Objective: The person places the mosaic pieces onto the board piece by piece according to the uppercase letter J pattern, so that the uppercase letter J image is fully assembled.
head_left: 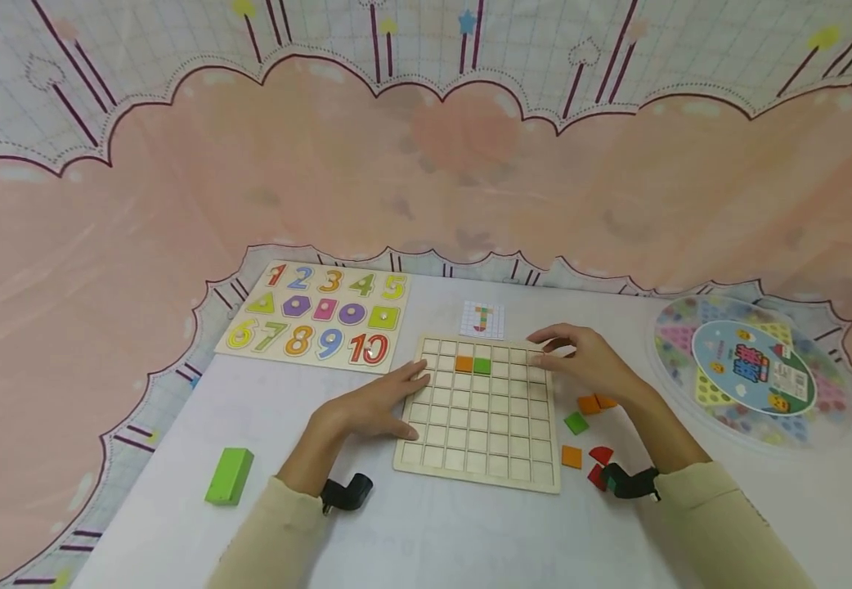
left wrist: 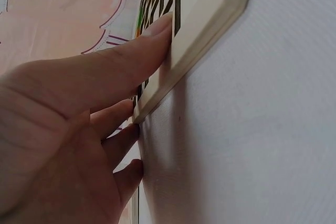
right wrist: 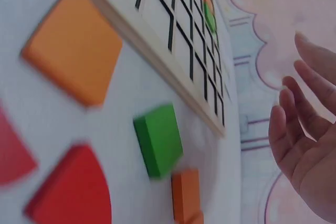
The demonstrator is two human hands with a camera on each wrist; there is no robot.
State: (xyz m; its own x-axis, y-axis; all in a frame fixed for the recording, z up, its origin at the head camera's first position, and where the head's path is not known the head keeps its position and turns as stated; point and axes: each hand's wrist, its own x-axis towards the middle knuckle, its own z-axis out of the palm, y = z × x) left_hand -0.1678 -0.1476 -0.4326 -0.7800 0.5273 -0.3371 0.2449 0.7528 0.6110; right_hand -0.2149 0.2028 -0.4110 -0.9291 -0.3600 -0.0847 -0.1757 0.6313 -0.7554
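A wooden grid board [head_left: 476,446] lies on the white table, with an orange square tile [head_left: 464,364] and a green square tile [head_left: 482,366] side by side in its upper rows. My left hand [head_left: 367,409] rests at the board's left edge, its thumb [left wrist: 152,38] touching the rim and its fingers fairly straight. Over the upper right corner hovers my right hand [head_left: 584,360], with loosely bent fingers and nothing visible in them. Right of the board lie a green tile [right wrist: 159,140], orange tiles [right wrist: 73,48] and red quarter-round pieces [right wrist: 73,187].
Behind the board lies a small card [head_left: 482,320] printed with a coloured pattern on a grid. A number-and-shape puzzle board [head_left: 308,315] is at the back left, a green block [head_left: 229,476] at the front left. A round, clear-covered game set [head_left: 753,368] lies far right.
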